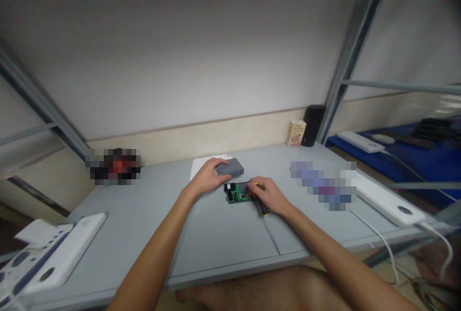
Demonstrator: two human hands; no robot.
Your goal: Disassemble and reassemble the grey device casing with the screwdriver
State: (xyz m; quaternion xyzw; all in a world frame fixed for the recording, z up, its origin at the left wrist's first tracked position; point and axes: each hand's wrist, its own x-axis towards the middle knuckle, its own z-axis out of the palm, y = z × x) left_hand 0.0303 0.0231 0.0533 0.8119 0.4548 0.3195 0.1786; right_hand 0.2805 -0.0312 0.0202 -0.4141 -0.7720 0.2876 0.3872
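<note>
My left hand is curved around the left end of a flat grey rectangular case, which rests near some white paper on the desk. Just in front of the case lies a green circuit board with black parts on its left end. My right hand is at the right end of this board, its fingers closed around the handle of a screwdriver with black and yellow grip. The blade slants down towards the desk's front edge. My right fingers partly hide the board's right end.
The grey desk has a front edge close to me. White power strips stand at the left and right, with trailing cables. A small box and a black speaker-like cylinder stand at the back right. Two items are blurred out.
</note>
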